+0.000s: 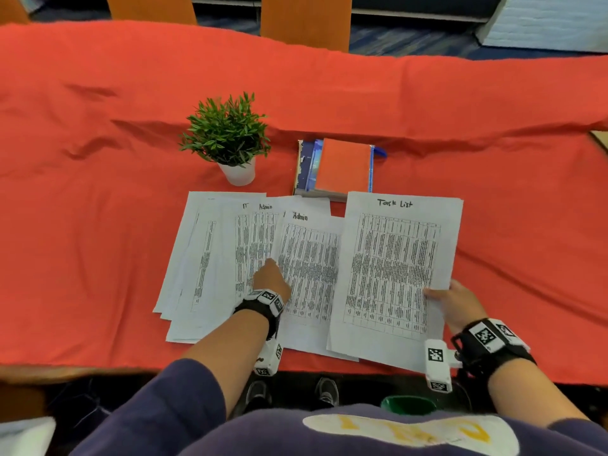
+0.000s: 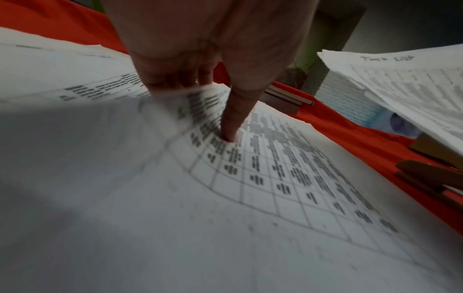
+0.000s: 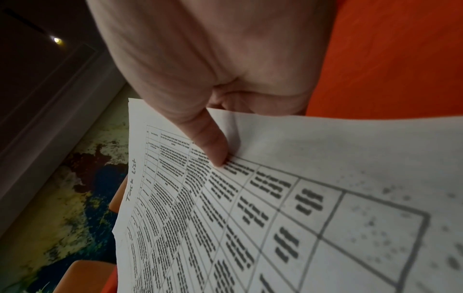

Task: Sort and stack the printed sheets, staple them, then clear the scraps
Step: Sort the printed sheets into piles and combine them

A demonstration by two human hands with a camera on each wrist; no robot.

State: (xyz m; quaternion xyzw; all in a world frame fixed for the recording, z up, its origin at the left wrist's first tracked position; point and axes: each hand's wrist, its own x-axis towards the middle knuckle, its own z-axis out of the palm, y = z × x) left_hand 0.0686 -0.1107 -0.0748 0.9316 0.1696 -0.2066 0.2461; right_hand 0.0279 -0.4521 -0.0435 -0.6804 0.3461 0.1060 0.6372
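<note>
From the head view, the right hand (image 1: 459, 304) pinches the "Task List" sheet (image 1: 394, 274) at its right edge near the table's front edge. The left wrist view shows the left hand (image 2: 200, 59) lifting an "Admin" sheet (image 2: 275, 178) just left of it. The right wrist view shows the thumb (image 3: 208, 142) on top.

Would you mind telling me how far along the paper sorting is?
Early sorting. Nothing looks stacked or stapled: labelled sheets lie fanned on the red cloth. In hand: the right hand pinches the Task List sheet; the left hand lifts an Admin sheet. Left: stacking, stapling, clearing scraps; no stapler visible.
</note>
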